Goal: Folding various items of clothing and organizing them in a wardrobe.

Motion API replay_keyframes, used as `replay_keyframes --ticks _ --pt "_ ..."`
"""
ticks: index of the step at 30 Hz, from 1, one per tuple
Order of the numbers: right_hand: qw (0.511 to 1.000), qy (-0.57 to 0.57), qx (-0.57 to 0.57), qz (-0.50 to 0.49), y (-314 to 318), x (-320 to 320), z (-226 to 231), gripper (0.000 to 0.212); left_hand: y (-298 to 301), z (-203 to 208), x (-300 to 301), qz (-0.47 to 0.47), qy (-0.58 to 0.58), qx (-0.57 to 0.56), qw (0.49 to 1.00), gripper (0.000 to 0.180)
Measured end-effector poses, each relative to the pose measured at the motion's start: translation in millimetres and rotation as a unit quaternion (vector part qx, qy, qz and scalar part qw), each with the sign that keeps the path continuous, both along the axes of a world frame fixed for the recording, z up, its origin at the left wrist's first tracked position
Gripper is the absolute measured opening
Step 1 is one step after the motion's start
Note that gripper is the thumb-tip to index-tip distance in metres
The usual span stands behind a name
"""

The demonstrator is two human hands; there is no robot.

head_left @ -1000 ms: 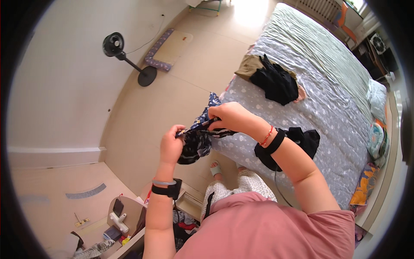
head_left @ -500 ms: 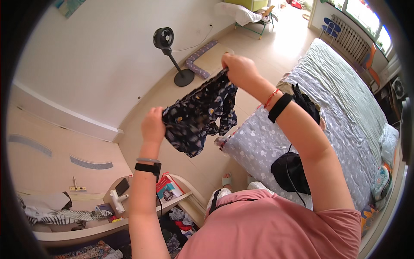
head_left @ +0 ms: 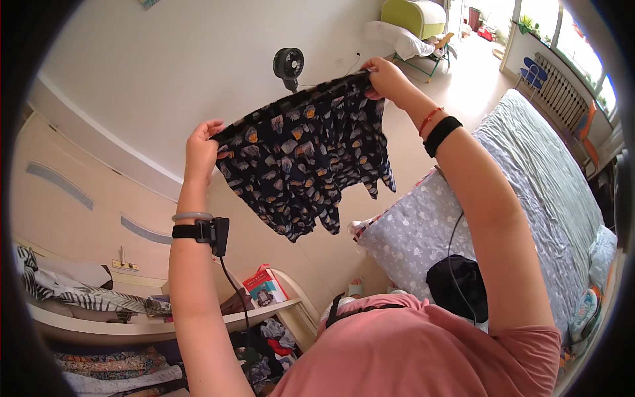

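While both arms are raised in the middle of the frame, a dark patterned garment (head_left: 305,162) hangs stretched between them. Left hand (head_left: 200,147), left of centre, fingers closed on the garment's upper edge at its left corner. Right hand (head_left: 385,77), upper centre, pinching the same edge at its right corner. Edge runs taut, slanting up toward the right; fabric below hangs loose, ragged hem ending above the floor. Black wrist device (head_left: 202,231) with a cable on the left forearm; black band (head_left: 442,134) and a thin red cord on the right wrist.

Behind the garment, upper centre: black standing fan (head_left: 288,65) against the pale wall. Right side of frame: bed (head_left: 529,172) with a grey spotted cover, a black cloth heap (head_left: 458,286) lying on its near corner. Lower left: curved shelf (head_left: 132,317) carrying folded striped fabric and a red-covered book (head_left: 263,286); more clothes stacked below it.
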State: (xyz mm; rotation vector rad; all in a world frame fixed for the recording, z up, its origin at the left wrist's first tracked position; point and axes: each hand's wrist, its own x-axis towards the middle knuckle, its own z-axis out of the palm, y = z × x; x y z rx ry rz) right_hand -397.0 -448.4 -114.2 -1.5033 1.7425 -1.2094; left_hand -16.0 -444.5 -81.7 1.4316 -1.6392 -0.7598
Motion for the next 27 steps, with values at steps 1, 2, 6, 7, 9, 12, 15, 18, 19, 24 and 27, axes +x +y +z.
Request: replay_keyframes --ticks 1,2,6,7,9,12,15,18,19,24,27 --pt "0.998 -0.065 -0.007 0.012 -2.0 5.8 4.0 0.025 4.8 4.9 -5.4 -0.014 0.030 -0.008 0.999 0.044" --pt "0.991 -0.129 -0.014 0.024 -2.5 10.2 6.7 0.024 7.2 7.2 -8.1 -0.029 0.060 -0.016 0.998 0.047" --pt "0.990 -0.135 -0.022 0.035 -6.0 15.8 18.6 0.023 4.9 12.7 -8.0 -0.028 0.049 -0.041 0.998 0.048" --pt "0.986 -0.160 -0.025 0.036 -3.8 17.5 22.4 0.023 4.3 14.3 -4.7 -0.039 0.034 -0.028 0.998 0.046" --pt "0.982 -0.183 -0.029 0.036 0.2 22.5 29.7 0.024 3.9 14.9 1.7 -0.052 0.019 -0.014 0.998 0.044" --pt "0.971 -0.229 -0.049 0.049 7.9 36.4 45.8 0.025 6.9 7.6 11.3 -0.111 -0.077 0.084 0.987 0.032" --pt "0.981 -0.164 -0.038 0.097 11.0 52.8 56.7 0.026 3.1 -6.6 27.3 -0.060 -0.174 0.064 0.981 0.019" --pt "0.984 -0.094 -0.081 0.128 4.9 49.0 51.7 0.024 11.0 -5.5 17.1 -0.030 -0.073 0.019 0.997 0.014" --pt "0.984 0.075 -0.080 0.137 -1.5 42.6 46.9 0.025 11.8 -4.7 19.8 -0.018 -0.037 -0.009 0.999 0.015" --pt "0.846 0.496 0.109 0.161 -15.0 8.3 1.0 0.032 21.9 27.0 -25.4 -0.048 -0.017 -0.045 0.998 0.019" --pt "0.908 0.310 0.078 0.270 6.7 39.5 -21.8 0.031 32.0 41.1 -49.8 -0.051 -0.013 -0.057 0.997 0.019"
